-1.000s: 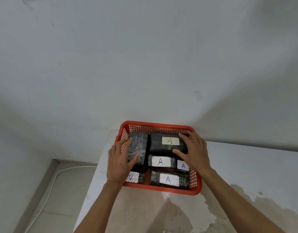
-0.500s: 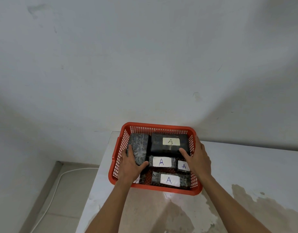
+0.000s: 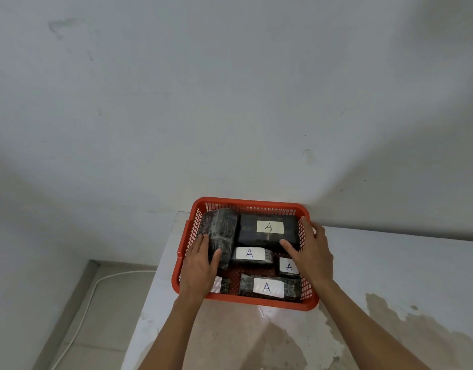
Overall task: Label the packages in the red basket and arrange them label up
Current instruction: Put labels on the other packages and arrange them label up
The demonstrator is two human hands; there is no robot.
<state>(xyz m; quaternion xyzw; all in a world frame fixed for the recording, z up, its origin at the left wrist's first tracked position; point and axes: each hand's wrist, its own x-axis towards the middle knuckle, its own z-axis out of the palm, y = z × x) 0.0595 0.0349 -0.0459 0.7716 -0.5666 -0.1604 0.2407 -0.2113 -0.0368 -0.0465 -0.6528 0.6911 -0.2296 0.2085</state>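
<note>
A red basket [image 3: 256, 202] sits on the table against the wall and holds several black wrapped packages. My left hand [image 3: 199, 268] grips the near end of an unlabelled package [image 3: 221, 228] at the basket's left, thumb on its right side. My right hand [image 3: 311, 252] clasps the right end of a large package [image 3: 248, 231] whose label "A" faces up. Three more packages show "A" labels: a middle one [image 3: 250, 254], a small one [image 3: 288, 267] and a front one [image 3: 267, 287]. My left hand partly hides a front-left package [image 3: 222, 284] with a white label.
The white table [image 3: 376, 276] has brownish stains near its front and right. Its left edge runs just beside the basket, with the floor and a white cable [image 3: 80, 316] below. The grey wall [image 3: 230, 102] stands directly behind the basket.
My left hand slid from the top of the unlabelled package to grip its near end. My right hand moved from on top of the large package to around its right end.
</note>
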